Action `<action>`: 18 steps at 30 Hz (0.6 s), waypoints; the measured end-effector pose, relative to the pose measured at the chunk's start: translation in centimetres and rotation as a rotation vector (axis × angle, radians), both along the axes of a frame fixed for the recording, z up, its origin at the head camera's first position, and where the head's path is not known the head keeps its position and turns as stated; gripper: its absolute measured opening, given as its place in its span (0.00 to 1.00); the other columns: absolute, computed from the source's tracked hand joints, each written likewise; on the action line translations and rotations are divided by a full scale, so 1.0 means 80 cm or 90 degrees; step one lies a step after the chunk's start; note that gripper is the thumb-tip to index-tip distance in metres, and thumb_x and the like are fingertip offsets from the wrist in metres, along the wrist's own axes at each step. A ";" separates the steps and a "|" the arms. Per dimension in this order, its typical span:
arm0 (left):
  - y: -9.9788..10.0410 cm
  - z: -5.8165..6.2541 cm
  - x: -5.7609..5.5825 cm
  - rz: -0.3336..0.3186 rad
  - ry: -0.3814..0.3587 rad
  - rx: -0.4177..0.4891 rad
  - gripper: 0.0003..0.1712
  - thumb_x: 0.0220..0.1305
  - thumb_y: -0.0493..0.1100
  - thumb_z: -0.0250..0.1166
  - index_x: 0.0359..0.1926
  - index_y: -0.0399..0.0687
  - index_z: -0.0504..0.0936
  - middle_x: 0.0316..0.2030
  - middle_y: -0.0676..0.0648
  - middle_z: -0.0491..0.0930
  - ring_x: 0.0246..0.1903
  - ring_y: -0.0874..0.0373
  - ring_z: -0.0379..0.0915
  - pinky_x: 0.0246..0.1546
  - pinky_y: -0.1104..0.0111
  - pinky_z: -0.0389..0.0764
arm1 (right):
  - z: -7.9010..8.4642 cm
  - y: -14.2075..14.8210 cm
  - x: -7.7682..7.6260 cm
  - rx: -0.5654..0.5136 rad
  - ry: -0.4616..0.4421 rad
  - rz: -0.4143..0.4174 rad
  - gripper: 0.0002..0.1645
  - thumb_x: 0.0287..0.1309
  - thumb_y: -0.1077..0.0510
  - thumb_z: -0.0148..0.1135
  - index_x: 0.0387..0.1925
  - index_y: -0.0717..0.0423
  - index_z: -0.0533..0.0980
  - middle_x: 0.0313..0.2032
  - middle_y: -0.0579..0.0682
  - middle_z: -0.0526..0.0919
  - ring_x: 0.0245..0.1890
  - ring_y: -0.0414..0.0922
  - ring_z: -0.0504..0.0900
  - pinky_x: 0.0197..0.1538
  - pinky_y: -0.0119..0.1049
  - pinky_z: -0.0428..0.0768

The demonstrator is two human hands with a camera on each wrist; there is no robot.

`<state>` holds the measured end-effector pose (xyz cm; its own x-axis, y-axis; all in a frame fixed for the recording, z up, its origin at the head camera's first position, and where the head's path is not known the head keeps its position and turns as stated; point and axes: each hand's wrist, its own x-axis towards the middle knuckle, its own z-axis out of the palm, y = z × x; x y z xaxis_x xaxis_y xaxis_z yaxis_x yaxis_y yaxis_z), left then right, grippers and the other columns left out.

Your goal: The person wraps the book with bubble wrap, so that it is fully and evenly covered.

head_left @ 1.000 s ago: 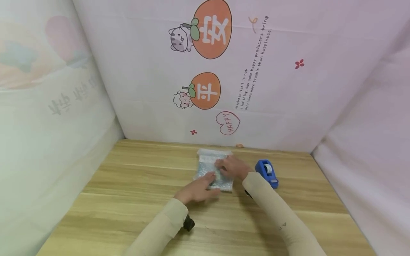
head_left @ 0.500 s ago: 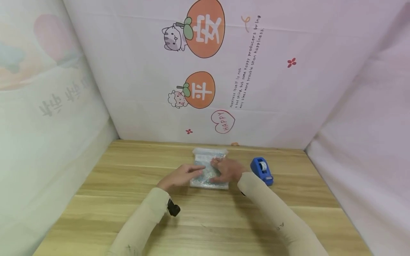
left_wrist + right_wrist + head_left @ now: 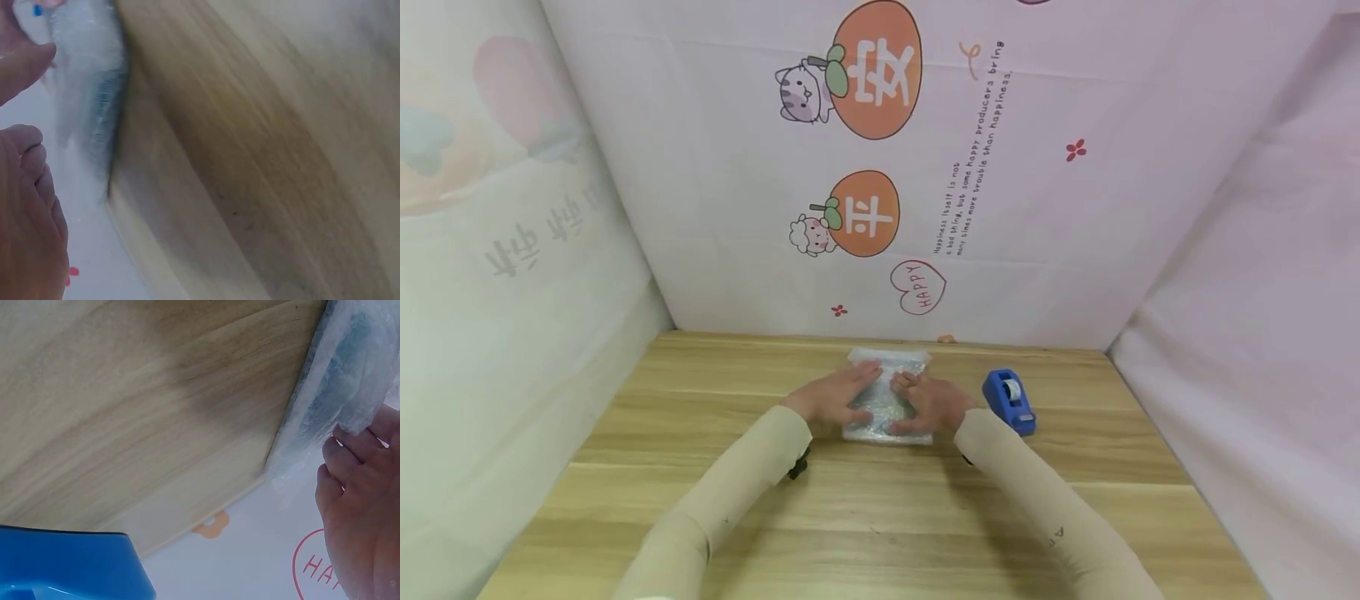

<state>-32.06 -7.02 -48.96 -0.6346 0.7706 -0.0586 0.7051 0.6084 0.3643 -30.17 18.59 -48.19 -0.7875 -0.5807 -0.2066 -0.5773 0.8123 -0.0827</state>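
Observation:
A flat package wrapped in bubble wrap (image 3: 889,357) lies on the wooden table near the back wall, with something bluish-green inside. My left hand (image 3: 835,395) rests on its left side, fingers stretched and thumb apart. On the right side my right hand (image 3: 934,403) touches the package with its thumb spread toward the near edge. The left wrist view shows the package's side (image 3: 94,94) close to the thumb of my left hand (image 3: 28,206). Over in the right wrist view, the wrap (image 3: 350,369) hides some fingertips of my right hand (image 3: 365,500).
A blue tape dispenser (image 3: 1009,403) with a roll of tape stands right of the package, close to my right forearm. Printed white cloth (image 3: 737,208) hangs behind the wooden table (image 3: 850,517), with more cloth along both sides.
My left hand lifted from the package's near part, swung left, and came down on its left side. My right hand's thumb spread out over the wrap. The head view shifted slightly.

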 end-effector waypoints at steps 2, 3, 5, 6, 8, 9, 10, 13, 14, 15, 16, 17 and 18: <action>0.003 -0.002 -0.002 -0.023 0.019 -0.013 0.51 0.77 0.59 0.60 0.84 0.36 0.48 0.86 0.37 0.42 0.85 0.40 0.40 0.85 0.45 0.49 | 0.000 0.001 0.001 -0.003 -0.002 0.001 0.59 0.67 0.22 0.56 0.83 0.56 0.57 0.82 0.59 0.58 0.82 0.59 0.59 0.81 0.55 0.66; 0.004 -0.004 -0.004 -0.029 0.028 -0.022 0.51 0.77 0.60 0.59 0.84 0.36 0.48 0.86 0.37 0.43 0.85 0.40 0.40 0.85 0.46 0.49 | -0.001 0.002 0.001 -0.004 -0.002 0.002 0.59 0.67 0.22 0.56 0.83 0.56 0.57 0.82 0.58 0.58 0.82 0.59 0.59 0.81 0.55 0.66; 0.003 -0.007 -0.005 -0.034 0.038 -0.036 0.50 0.77 0.60 0.59 0.84 0.36 0.49 0.85 0.37 0.44 0.85 0.41 0.41 0.85 0.47 0.50 | -0.002 0.001 0.001 -0.008 -0.001 0.002 0.59 0.67 0.22 0.56 0.82 0.56 0.58 0.82 0.58 0.58 0.83 0.59 0.59 0.81 0.55 0.66; 0.003 -0.009 -0.006 -0.034 0.041 -0.046 0.51 0.77 0.61 0.59 0.84 0.36 0.49 0.85 0.37 0.44 0.85 0.41 0.42 0.85 0.48 0.50 | -0.003 0.000 0.002 -0.009 -0.001 0.002 0.59 0.67 0.22 0.56 0.82 0.56 0.58 0.82 0.58 0.58 0.83 0.58 0.59 0.81 0.55 0.66; 0.003 -0.012 -0.008 -0.033 0.046 -0.066 0.51 0.77 0.62 0.57 0.84 0.37 0.49 0.85 0.38 0.45 0.85 0.42 0.42 0.86 0.49 0.50 | -0.005 0.000 0.002 -0.011 -0.004 0.001 0.59 0.67 0.22 0.56 0.82 0.56 0.58 0.82 0.58 0.58 0.83 0.58 0.58 0.81 0.55 0.65; 0.003 -0.013 -0.008 -0.030 0.044 -0.075 0.50 0.77 0.63 0.56 0.84 0.37 0.49 0.85 0.38 0.45 0.85 0.43 0.42 0.86 0.50 0.49 | -0.005 0.000 0.002 -0.011 -0.004 0.000 0.59 0.67 0.22 0.55 0.82 0.56 0.57 0.83 0.57 0.58 0.83 0.57 0.58 0.81 0.55 0.65; 0.003 -0.014 -0.009 -0.028 0.042 -0.083 0.50 0.78 0.63 0.56 0.84 0.38 0.49 0.85 0.38 0.45 0.85 0.43 0.42 0.86 0.50 0.49 | -0.006 0.000 0.003 -0.012 -0.005 -0.001 0.59 0.67 0.22 0.55 0.82 0.56 0.57 0.83 0.57 0.57 0.83 0.57 0.58 0.82 0.54 0.65; 0.004 -0.014 -0.009 -0.020 0.029 -0.100 0.50 0.78 0.64 0.54 0.85 0.40 0.47 0.86 0.40 0.43 0.86 0.45 0.41 0.86 0.52 0.47 | -0.007 0.000 0.003 -0.012 0.001 -0.002 0.59 0.67 0.22 0.55 0.83 0.57 0.57 0.83 0.58 0.57 0.83 0.57 0.57 0.82 0.54 0.65; 0.005 -0.013 -0.009 -0.017 0.026 -0.105 0.50 0.79 0.65 0.53 0.85 0.41 0.47 0.86 0.41 0.43 0.86 0.46 0.40 0.86 0.52 0.47 | -0.007 0.001 0.003 -0.012 0.003 -0.003 0.59 0.68 0.22 0.55 0.83 0.57 0.57 0.83 0.58 0.57 0.83 0.57 0.57 0.82 0.54 0.65; 0.005 -0.013 -0.009 -0.016 0.024 -0.107 0.50 0.79 0.65 0.53 0.85 0.41 0.46 0.86 0.41 0.42 0.86 0.46 0.40 0.86 0.52 0.47 | -0.007 0.001 0.003 -0.015 0.005 -0.004 0.59 0.68 0.23 0.55 0.83 0.57 0.57 0.83 0.58 0.57 0.83 0.57 0.58 0.81 0.54 0.66; 0.006 -0.014 -0.009 -0.016 0.026 -0.109 0.50 0.79 0.65 0.53 0.85 0.41 0.46 0.86 0.41 0.42 0.86 0.46 0.40 0.86 0.52 0.47 | -0.007 0.002 0.003 -0.017 0.007 -0.007 0.59 0.67 0.23 0.56 0.83 0.57 0.57 0.82 0.58 0.57 0.83 0.58 0.58 0.81 0.55 0.66; 0.007 -0.015 -0.009 -0.015 0.028 -0.111 0.50 0.79 0.65 0.53 0.85 0.41 0.46 0.86 0.41 0.42 0.86 0.46 0.40 0.86 0.52 0.47 | -0.007 0.003 0.003 -0.018 0.008 -0.010 0.59 0.67 0.23 0.56 0.82 0.57 0.57 0.82 0.58 0.57 0.83 0.58 0.58 0.81 0.55 0.66; 0.008 -0.015 -0.009 -0.016 0.028 -0.113 0.50 0.79 0.65 0.53 0.85 0.41 0.46 0.86 0.41 0.42 0.86 0.46 0.40 0.86 0.52 0.47 | -0.007 0.003 0.003 -0.019 0.007 -0.012 0.59 0.67 0.23 0.56 0.83 0.57 0.57 0.82 0.58 0.57 0.83 0.58 0.58 0.81 0.55 0.66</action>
<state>-32.77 -6.38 -50.17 -0.6206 0.7660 -0.1674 0.7334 0.6427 0.2216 -29.91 18.84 -48.79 -0.8001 -0.5721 -0.1804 -0.5634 0.8199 -0.1012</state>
